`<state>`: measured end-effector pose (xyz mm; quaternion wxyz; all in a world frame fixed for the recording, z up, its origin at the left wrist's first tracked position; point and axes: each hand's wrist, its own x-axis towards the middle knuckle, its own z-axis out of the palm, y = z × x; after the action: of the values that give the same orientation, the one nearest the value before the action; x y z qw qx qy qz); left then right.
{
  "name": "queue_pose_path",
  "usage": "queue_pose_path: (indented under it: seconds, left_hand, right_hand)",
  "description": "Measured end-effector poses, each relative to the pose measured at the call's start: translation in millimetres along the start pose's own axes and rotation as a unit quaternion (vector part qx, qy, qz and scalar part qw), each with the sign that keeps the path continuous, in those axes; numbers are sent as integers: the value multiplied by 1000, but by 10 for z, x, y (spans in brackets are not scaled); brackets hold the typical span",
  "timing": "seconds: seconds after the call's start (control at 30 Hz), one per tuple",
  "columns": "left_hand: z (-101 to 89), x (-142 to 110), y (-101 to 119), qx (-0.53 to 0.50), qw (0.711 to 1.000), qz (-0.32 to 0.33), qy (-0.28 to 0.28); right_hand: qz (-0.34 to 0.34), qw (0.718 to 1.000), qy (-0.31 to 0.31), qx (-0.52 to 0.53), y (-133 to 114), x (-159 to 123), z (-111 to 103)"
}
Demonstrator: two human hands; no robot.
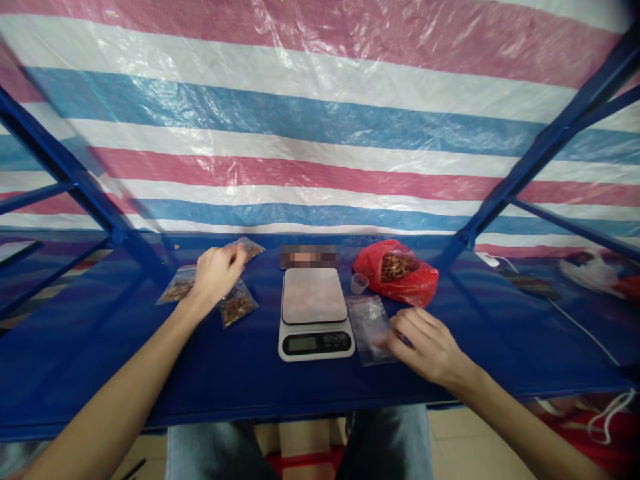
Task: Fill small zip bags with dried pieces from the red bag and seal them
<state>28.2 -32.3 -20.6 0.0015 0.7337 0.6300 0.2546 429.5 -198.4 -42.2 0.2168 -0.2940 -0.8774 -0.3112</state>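
Baggie (369, 337), clear, lies about three o'clock from scale (315, 297), long axis roughly twelve-to-six. Person's right hand (425, 343) is nearer, baggie at its nine; fingers curl at the edge, can't tell if pinching. Left hand (216, 273), ten o'clock, at far filled packet (255, 249), grip unclear.

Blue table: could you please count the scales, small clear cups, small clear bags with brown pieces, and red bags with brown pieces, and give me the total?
Scale: 1
Small clear cup: 1
Small clear bags with brown pieces: 3
Red bag with brown pieces: 1
Total: 6
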Motion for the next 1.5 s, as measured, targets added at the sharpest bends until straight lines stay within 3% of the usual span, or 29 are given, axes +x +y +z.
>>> queue_pose_path:
  seconds: [0.2, 0.37, 0.5, 0.67, 0.8, 0.87, 0.93, 1.07, 1.17, 1.33, 1.5]
  left_hand:
    - [-4, -4, -4, -5, 1000, 7, 4]
    - [1, 3, -32, -3, 1000, 8, 5]
    - [1, 13, -23, 6, 1000, 7, 6]
    - [-115, -44, -21, -8, 1000, 16, -5]
    - [-287, -259, -123, -78, 988, 118, -53]
    - [-329, -399, -231, -82, 975, 183, -95]
    - [-321, -526, -369, -52, 967, 206, -141]
    - [-215, -665, -629, -8, 957, 203, -207]
    - [-158, -661, -704, -20, 953, 195, -230]
    - [-213, -587, -602, -39, 947, 231, -218]
    - [-486, -502, -394, -126, 962, 202, -130]
  right_hand:
    - [-24, 999, -1, -45, 206, 216, -117]
    - [14, 1000, 15, -7, 91, 83, -134]
    - [57, 994, -80, 43, -132, -136, -22]
    - [114, 965, -207, 111, -298, -264, 38]
    - [132, 955, -232, 132, -353, -316, -13]
    - [133, 960, -217, 116, -370, -329, -38]
    - [137, 970, -180, 88, -374, -315, -59]
    - [164, 978, -88, 89, -318, -200, -117]
    - [199, 971, -16, 134, -210, -90, -160]
    - [233, 955, 86, 163, -2, 11, -183]
    - [264, 933, 169, 180, 96, 184, -272]
